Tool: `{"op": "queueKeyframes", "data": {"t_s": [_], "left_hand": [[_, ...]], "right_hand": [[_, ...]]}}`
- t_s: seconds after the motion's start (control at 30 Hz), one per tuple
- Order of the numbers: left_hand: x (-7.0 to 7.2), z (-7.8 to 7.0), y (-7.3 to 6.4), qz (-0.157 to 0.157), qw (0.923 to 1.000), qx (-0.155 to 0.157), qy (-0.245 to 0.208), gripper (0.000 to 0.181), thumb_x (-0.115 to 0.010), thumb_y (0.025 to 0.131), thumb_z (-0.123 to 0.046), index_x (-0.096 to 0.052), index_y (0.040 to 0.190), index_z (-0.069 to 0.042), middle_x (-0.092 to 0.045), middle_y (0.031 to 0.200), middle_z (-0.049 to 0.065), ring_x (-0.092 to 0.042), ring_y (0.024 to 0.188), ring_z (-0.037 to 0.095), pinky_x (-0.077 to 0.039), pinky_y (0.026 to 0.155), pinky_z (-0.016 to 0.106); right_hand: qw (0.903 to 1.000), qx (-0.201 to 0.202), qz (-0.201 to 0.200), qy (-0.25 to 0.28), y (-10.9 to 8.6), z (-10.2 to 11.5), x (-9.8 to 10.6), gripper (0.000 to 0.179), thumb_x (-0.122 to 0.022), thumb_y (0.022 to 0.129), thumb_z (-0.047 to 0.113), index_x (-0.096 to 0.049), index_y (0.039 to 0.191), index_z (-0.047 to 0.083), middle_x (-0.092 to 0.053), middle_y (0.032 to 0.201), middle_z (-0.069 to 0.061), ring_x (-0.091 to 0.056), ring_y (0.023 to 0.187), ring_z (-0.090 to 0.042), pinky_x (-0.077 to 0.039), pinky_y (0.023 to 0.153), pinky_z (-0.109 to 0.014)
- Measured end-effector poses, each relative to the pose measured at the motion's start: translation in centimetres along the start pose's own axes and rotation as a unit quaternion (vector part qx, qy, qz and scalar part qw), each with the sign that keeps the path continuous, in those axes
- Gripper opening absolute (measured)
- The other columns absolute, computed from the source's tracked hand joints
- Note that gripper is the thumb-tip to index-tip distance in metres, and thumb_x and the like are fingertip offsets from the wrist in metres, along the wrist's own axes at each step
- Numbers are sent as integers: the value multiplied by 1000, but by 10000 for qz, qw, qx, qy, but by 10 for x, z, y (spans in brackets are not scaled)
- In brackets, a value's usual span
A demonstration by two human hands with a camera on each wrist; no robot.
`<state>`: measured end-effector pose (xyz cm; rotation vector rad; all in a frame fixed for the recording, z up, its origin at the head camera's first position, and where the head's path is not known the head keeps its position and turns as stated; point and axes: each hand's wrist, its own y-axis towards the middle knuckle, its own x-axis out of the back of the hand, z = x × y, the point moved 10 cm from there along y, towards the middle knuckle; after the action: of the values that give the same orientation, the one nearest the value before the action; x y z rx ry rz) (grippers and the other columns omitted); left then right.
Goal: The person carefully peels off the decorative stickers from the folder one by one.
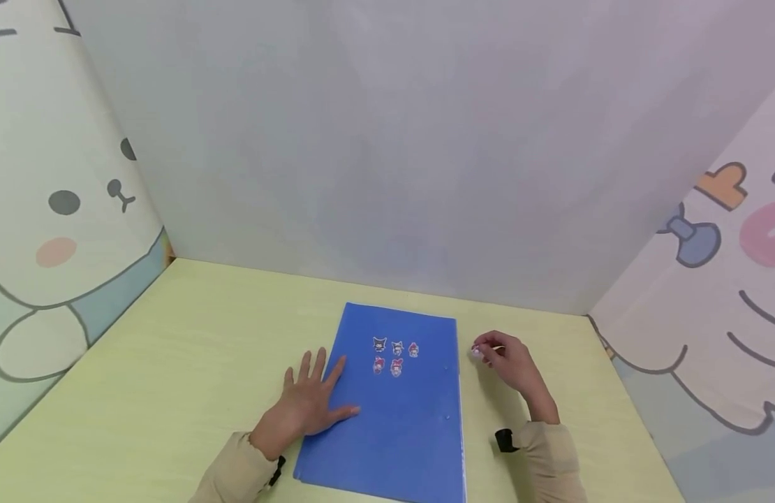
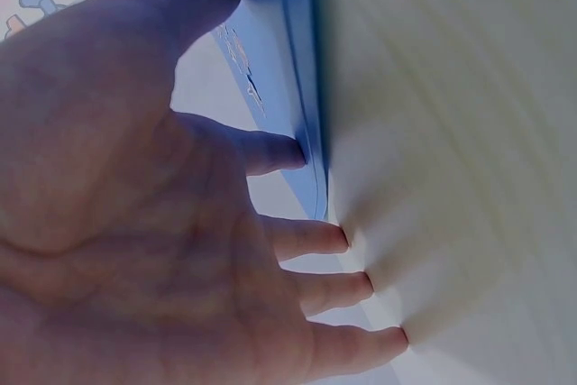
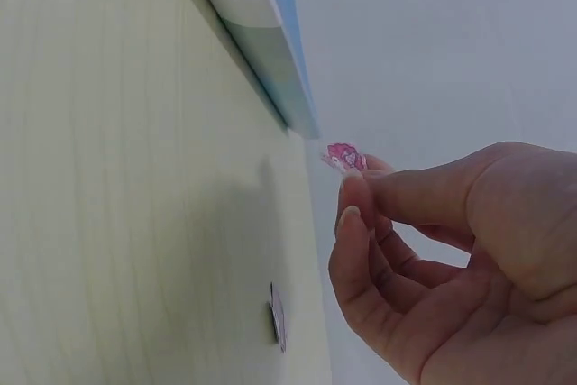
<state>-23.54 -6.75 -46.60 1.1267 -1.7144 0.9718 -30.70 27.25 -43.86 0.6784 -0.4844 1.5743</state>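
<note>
A blue folder (image 1: pixel 406 433) lies flat on the table, with several small cartoon-character stickers (image 1: pixel 396 367) in two rows on its upper half. My left hand (image 1: pixel 306 405) rests spread at its left edge. In the left wrist view the thumb and index finger touch the blue cover (image 2: pixel 270 6), while the other fingertips press the tabletop. Just beyond the folder's right edge, my right hand (image 1: pixel 510 360) pinches a small pink-and-white sticker (image 3: pixel 346 157) between thumb and fingertips, held above the table.
The pale yellow table (image 1: pixel 224 335) meets a grey-white wall (image 1: pixel 387 154) at the back. Cartoon-printed panels (image 1: pixel 695 335) flank both sides. Below the right hand, a small thin flat piece (image 3: pixel 278 317) lies on the table. Specks (image 1: pixel 447 418) dot the folder's right part.
</note>
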Motion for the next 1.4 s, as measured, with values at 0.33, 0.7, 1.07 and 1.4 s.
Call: {"op": "queueKeyframes", "data": {"t_s": [0.33, 0.7, 1.07, 1.4], "left_hand": [[2, -3, 1, 18, 10000, 11, -21, 91, -69, 91, -60, -39, 157, -5, -25, 162, 32, -18, 149, 55, -20, 111, 76], [3, -1, 0, -34, 9999, 30, 121, 91, -69, 91, -60, -39, 157, -5, -27, 161, 31, -20, 149, 55, -22, 110, 75], [5, -3, -1, -6, 10000, -19, 14, 90, -69, 91, -59, -40, 157, -4, -25, 161, 32, -18, 149, 55, -20, 111, 76], [4, -5, -2, -35, 10000, 1, -30, 90, -70, 91, -58, -41, 156, -4, -27, 161, 32, -19, 149, 55, -20, 111, 76]], "right_hand": [[9992, -264, -24, -309, -1, -10, 8, 12, -62, 102, 5, -73, 106, 0, -71, 94, -11, -67, 83, -25, -51, 65, -29], [9968, -507, 22, -612, -4, -15, 1, 7, -64, 99, 3, -70, 98, -1, -72, 94, -10, -66, 87, -24, -51, 69, -32], [9963, -588, -102, -625, -7, -18, 2, 8, -68, 97, 3, -65, 100, -4, -69, 94, -13, -66, 84, -26, -52, 69, -32], [9966, -433, -281, -644, -5, -10, 0, 9, -64, 99, 2, -63, 102, -6, -67, 93, -15, -68, 83, -27, -52, 67, -31]]}}
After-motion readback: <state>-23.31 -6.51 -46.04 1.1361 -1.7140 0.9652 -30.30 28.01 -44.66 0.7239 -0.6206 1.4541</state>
